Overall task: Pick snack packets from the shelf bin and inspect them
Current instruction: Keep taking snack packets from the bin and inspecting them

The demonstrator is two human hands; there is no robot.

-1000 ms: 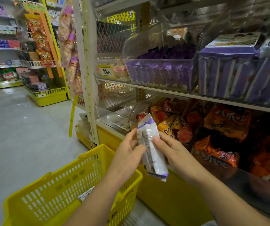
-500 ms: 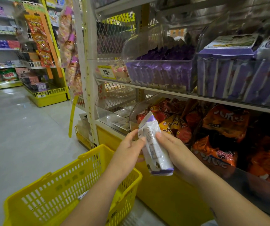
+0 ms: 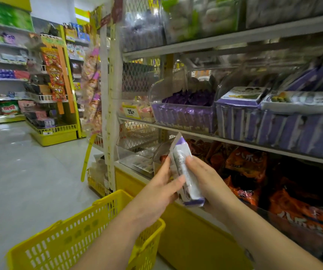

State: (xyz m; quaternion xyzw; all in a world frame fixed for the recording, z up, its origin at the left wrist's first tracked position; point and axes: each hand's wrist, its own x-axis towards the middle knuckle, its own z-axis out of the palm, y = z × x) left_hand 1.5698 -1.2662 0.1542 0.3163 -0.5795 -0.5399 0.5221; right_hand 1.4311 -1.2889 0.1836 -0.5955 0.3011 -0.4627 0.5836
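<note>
Since a second earlier, the white-and-purple packet [image 3: 186,173] had turned edge-on toward me. My left grip [image 3: 156,191] and right grip [image 3: 207,179] both closed around it, holding it upright before the orange snack bags [image 3: 247,162], below the purple-packet bin [image 3: 184,118].

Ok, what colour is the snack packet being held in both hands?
The snack packet is white with purple ends; the head view shows it.
</note>
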